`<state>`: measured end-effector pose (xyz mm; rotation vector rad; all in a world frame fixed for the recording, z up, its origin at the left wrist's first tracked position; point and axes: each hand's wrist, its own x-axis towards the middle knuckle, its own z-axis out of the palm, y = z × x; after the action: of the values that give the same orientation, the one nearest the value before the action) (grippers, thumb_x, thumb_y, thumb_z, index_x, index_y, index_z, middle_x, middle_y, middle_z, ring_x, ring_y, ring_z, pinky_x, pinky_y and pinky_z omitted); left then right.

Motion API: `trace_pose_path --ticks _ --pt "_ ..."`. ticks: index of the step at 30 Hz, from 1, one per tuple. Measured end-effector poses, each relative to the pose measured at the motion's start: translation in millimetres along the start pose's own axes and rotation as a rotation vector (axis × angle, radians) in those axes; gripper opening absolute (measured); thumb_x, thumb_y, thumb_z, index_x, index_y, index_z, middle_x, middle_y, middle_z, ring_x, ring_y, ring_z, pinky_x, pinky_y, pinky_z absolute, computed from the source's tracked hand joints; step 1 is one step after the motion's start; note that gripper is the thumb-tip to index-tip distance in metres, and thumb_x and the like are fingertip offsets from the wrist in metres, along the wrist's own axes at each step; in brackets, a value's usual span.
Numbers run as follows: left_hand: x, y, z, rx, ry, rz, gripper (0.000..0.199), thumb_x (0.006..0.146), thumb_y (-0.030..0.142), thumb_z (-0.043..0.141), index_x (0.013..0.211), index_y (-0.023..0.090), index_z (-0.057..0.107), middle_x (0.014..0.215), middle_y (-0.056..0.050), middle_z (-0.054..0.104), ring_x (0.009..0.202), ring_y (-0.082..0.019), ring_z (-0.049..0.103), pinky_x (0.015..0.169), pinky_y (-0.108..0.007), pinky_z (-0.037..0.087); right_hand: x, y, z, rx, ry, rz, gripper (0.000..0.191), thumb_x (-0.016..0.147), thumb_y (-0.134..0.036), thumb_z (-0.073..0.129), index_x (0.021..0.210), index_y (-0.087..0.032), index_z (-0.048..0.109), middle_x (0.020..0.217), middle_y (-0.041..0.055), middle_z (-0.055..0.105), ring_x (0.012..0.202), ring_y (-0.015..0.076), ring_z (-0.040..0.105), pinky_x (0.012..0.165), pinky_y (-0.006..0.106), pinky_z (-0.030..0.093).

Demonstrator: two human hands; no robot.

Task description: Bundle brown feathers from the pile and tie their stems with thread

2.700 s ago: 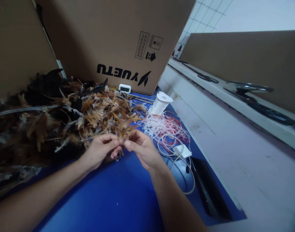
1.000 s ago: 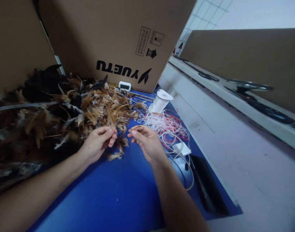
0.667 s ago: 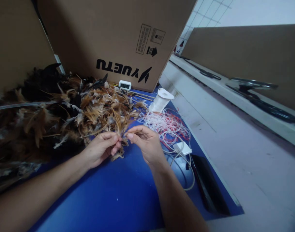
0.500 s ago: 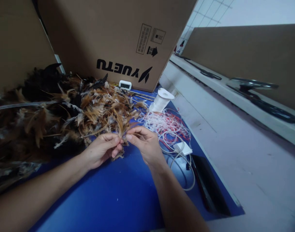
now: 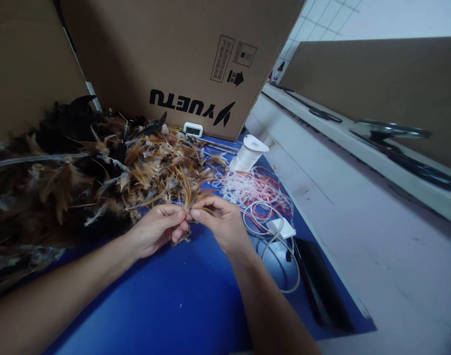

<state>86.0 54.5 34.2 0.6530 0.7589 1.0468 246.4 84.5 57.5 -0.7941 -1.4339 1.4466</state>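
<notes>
Two bare hands, fingertips meeting mid-view; clock read from that point. Left hand (image 5: 156,230) reaches in from 8 o'clock, thumb and forefinger closed on the base of a feather tuft (image 5: 188,194) that fans up toward 12. Right hand (image 5: 227,226) reaches in from 4 o'clock, thumb and forefinger also pinched, with brown feather strands (image 5: 209,210) showing between them. Exact overlap at the tips is hidden, can't tell how many feathers each hand has.

Just changed: about a second ago the hands were apart with blue worktop (image 5: 162,301) visible between; now the fingertips touch at the tuft's base. So both hands now work the feathers at one spot instead of two.

Around: big loose feather pile (image 5: 144,167) from 9 to 12, just beyond the hands. More feathers (image 5: 184,237) near 6, partly covered by the left fingers. White spool (image 5: 247,155) at 2, tangled red and white strands (image 5: 253,190) below it, white adapter (image 5: 282,228) at 3, dark flat object (image 5: 323,286) at 4. Carton (image 5: 173,54) at 12.
</notes>
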Motion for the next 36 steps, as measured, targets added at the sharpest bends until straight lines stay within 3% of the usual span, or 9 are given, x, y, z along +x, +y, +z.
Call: trace_pose_path --ticks 14,21,31,36 --pt "0 1 -1.2 0.039 -0.002 0.001 0.025 0.066 0.033 0.079 0.063 0.011 0.068 0.053 -0.001 0.061 0.039 -0.004 0.048 0.039 -0.016 0.038 1 1 -2 0.008 -0.041 0.013 0.01 0.066 -0.021 0.076 0.074 -0.021 0.069 0.074 -0.0016 0.067 0.069 0.0116 0.063 0.07 0.026 0.05" --pt "1 3 0.3 0.178 0.092 0.132 0.024 0.063 0.034 0.08 0.063 0.013 0.07 0.056 -0.002 0.064 0.041 -0.006 0.05 0.041 -0.018 0.039 0 -1 0 0.093 -0.015 0.102 0.023 0.062 -0.028 0.079 0.076 -0.019 0.063 0.073 -0.001 0.067 0.068 0.0132 0.063 0.07 0.029 0.051" --pt "1 4 -6.5 0.383 0.045 0.303 0.02 0.071 0.031 0.074 0.061 0.014 0.07 0.051 0.0 0.06 0.046 -0.008 0.051 0.048 -0.02 0.041 -1 -9 4 0.187 -0.252 0.135 0.023 0.066 -0.037 0.076 0.078 -0.02 0.065 0.068 -0.0013 0.067 0.062 0.0162 0.065 0.074 0.034 0.053" --pt "1 3 -8.8 0.384 0.117 0.32 0.017 0.07 0.031 0.076 0.065 0.015 0.072 0.056 -0.001 0.063 0.047 -0.007 0.052 0.048 -0.018 0.041 5 5 -4 0.144 -0.11 0.129 0.032 0.06 -0.027 0.08 0.086 -0.021 0.063 0.078 -0.0019 0.068 0.07 0.0133 0.064 0.072 0.029 0.051"
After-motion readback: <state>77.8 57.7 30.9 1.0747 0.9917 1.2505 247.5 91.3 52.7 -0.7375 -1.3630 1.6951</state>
